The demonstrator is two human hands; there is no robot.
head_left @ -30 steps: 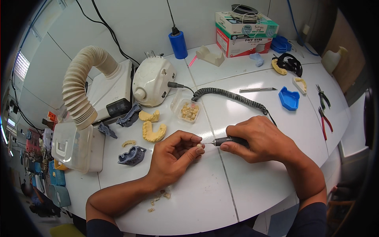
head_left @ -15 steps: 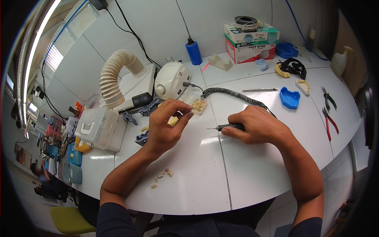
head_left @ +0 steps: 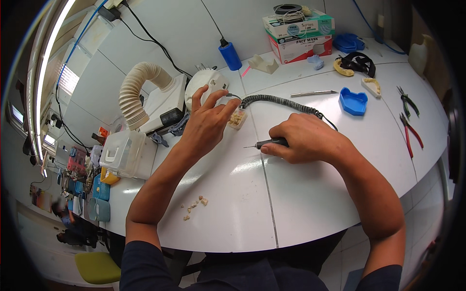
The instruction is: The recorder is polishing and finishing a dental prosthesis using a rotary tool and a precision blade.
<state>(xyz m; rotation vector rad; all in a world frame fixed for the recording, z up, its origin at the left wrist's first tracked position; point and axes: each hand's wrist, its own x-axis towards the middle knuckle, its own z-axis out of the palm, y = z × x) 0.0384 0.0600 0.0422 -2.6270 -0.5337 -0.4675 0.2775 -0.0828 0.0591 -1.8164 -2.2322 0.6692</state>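
Observation:
My right hand (head_left: 310, 140) grips a dark rotary handpiece (head_left: 274, 142), its thin bur pointing left above the white table (head_left: 233, 194). A coiled grey cord (head_left: 284, 103) runs behind this hand toward a rounded white control unit (head_left: 209, 77). My left hand (head_left: 203, 126) reaches forward with fingers apart, beside a small clear container (head_left: 237, 119) of tooth-like cream pieces. Its fingers partly cover the control unit; I see nothing held in them. Several loose cream pieces (head_left: 204, 202) lie on the table near my left forearm.
A ribbed hose (head_left: 127, 89) and a clear lidded box (head_left: 124, 155) stand at left. Farther back are a blue cylinder (head_left: 230, 56) and stacked boxes (head_left: 301, 48). At right lie a metal knife (head_left: 313, 93), a blue tray (head_left: 353, 103), a dental cast (head_left: 371, 87) and red-handled pliers (head_left: 411, 136).
My left hand has moved forward toward the container and control unit, its fingers going from a pinch to spread. My right hand still holds the handpiece. The view has shifted slightly.

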